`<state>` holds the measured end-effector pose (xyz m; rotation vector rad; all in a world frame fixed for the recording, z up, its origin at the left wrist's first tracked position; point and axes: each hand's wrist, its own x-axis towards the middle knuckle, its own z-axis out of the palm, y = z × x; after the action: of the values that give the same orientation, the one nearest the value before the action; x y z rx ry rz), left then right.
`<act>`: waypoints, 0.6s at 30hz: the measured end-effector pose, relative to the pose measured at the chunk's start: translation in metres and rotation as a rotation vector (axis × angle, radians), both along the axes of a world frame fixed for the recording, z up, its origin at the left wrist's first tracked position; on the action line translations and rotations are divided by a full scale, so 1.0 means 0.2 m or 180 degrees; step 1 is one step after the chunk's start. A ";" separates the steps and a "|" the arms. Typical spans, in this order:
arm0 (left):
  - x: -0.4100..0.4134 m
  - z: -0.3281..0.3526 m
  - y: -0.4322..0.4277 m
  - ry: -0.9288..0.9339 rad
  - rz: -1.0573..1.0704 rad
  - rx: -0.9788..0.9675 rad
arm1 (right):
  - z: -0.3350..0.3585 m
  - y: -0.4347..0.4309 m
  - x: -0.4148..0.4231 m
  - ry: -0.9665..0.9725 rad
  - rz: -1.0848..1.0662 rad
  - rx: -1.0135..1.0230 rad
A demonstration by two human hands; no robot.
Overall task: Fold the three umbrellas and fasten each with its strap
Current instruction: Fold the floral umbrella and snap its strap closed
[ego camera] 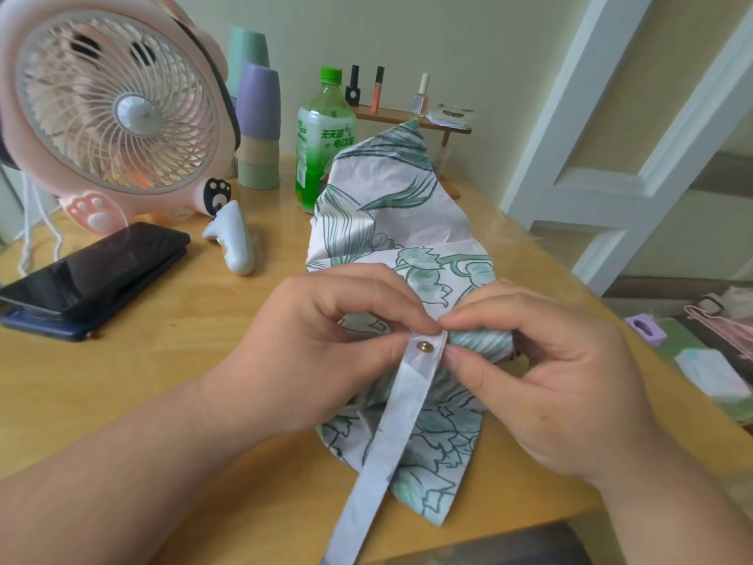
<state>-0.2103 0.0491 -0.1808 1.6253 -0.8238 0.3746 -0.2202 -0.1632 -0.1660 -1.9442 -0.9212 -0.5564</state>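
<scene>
On the wooden table (163,360), in the head view, one floral umbrella (391,222) is laid, only loosely gathered. Its strap (391,422) is pinched at the free end by the left hand (326,340) and by the right hand (550,369), close beside the brass snap (426,346). For a good fastening, the cloth should probably be rolled tighter first. The strap should then be drawn firmly around it and the snap pressed onto its other half, which is not seen. Counted: one umbrella of three, one strap, one snap, one fan (118,112), one green bottle (324,132), three small cosmetic bottles (377,89).
</scene>
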 end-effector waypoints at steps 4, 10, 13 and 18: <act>0.00 0.00 0.01 -0.0030 -0.0003 0.0289 | -0.03 0.00 0.01 -0.0153 -0.0063 0.0021; 0.00 0.00 0.02 -0.0199 0.0154 0.0557 | -0.07 0.01 0.01 0.0150 0.0001 0.0441; 0.00 0.01 0.01 -0.0158 0.0240 0.0549 | -0.07 0.01 0.01 0.0188 -0.0043 0.0439; 0.01 0.01 0.06 0.0041 0.0253 0.0865 | -0.07 0.03 0.02 0.0437 -0.0273 0.0878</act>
<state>-0.2085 0.0607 -0.1789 1.9154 -0.8292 0.3177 -0.2159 -0.1566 -0.1801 -1.7533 -0.6412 -0.5604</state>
